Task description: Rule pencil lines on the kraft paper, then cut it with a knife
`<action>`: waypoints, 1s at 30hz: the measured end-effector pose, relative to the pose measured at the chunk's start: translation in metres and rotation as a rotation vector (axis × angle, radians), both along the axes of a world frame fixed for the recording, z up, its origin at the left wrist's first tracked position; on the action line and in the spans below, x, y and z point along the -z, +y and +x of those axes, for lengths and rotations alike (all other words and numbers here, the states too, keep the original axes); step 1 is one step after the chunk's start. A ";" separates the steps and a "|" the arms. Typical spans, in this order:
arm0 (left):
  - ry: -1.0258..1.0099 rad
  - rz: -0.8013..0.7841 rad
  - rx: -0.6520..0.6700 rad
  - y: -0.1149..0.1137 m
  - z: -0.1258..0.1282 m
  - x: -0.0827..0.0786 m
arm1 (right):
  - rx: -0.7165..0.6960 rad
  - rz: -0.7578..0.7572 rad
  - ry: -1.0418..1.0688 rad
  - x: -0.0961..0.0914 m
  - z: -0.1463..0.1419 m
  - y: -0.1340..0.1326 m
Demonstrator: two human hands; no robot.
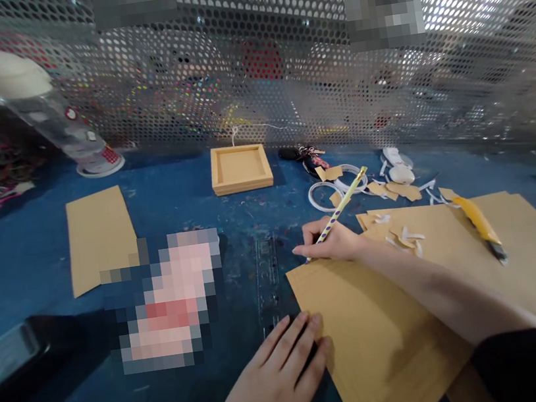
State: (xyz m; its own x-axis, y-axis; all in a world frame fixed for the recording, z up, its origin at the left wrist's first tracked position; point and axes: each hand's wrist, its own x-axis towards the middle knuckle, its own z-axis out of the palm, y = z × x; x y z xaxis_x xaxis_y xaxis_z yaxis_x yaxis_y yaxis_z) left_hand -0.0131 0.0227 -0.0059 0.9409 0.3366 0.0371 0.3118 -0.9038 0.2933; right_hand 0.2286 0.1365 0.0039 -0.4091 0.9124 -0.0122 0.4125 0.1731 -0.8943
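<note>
My right hand (336,241) is closed around a patterned pencil (343,207) with a pale yellow barrel. Its lower end meets the top left corner of a brown cardboard sheet (364,320). My left hand (282,372) lies flat with its fingers stretched out, the fingertips at the sheet's left edge. Just beyond those fingers a clear ruler (267,277) rests on the blue table (235,252). More brown sheets (515,219) lie under and to the right of my right forearm, with a yellow utility knife (478,224) on top.
A small wooden frame (240,167) stands near the perforated metal screen (159,103). Tape rings (325,197), keys (308,152) and paper scraps (399,190) lie behind my right hand. To the left are a cardboard piece (100,238), a clear cup (68,129) and a black object (43,345).
</note>
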 end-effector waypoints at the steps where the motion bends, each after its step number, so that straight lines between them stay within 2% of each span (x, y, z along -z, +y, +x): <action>1: 0.000 -0.001 0.002 0.000 0.000 0.000 | 0.000 0.002 -0.002 0.000 0.000 0.000; 8: -0.004 -0.009 -0.002 -0.001 0.000 0.000 | 0.022 -0.033 -0.002 -0.001 0.001 0.000; 14: -0.006 0.001 0.008 0.000 0.000 -0.001 | 0.015 0.000 -0.017 -0.002 -0.001 0.000; 21: 0.005 -0.042 0.007 0.000 0.000 -0.003 | 0.031 -0.063 -0.019 -0.005 -0.002 -0.001; 30: 0.017 -0.063 0.000 -0.001 0.001 -0.004 | 0.027 -0.048 -0.025 -0.006 -0.003 -0.001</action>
State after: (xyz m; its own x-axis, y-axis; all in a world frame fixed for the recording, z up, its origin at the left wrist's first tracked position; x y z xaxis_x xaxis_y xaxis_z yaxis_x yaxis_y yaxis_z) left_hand -0.0120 0.0219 -0.0017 0.9411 0.3381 0.0000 0.3173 -0.8834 0.3448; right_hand 0.2255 0.1356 0.0103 -0.3831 0.9213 -0.0665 0.4388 0.1182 -0.8908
